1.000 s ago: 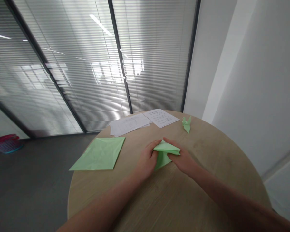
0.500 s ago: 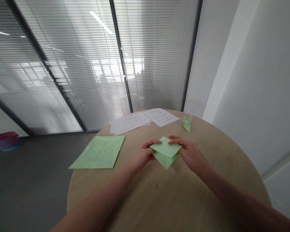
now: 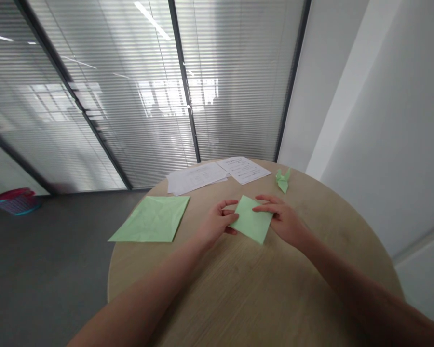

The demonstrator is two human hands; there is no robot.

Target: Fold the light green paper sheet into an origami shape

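A small folded green paper square (image 3: pixel 251 221) is held between both hands above the middle of the round table (image 3: pixel 238 299). My left hand (image 3: pixel 220 222) pinches its left edge, thumb on top and fingers underneath. On the right edge, my right hand (image 3: pixel 282 218) grips the paper with fingertips on its upper face. Its thumb is hidden. Beyond my right hand lies a small green folded paper figure (image 3: pixel 283 180) with pointed tips. A larger green paper stack (image 3: pixel 150 219) rests at the table's left edge, its left corner jutting past the rim.
White sheets (image 3: pixel 197 178) lie at the far side of the table, beside a printed sheet (image 3: pixel 243 169). A glass partition with blinds (image 3: pixel 238 96) stands behind, and a white wall (image 3: pixel 394 120) on the right. A red and blue basket (image 3: pixel 16 202) is on the floor at far left.
The folded green paper has been closed and turned; its separate lower flap no longer shows and it now looks like a flat square. Both hands have shifted their fingers on it. The view tilted slightly down.
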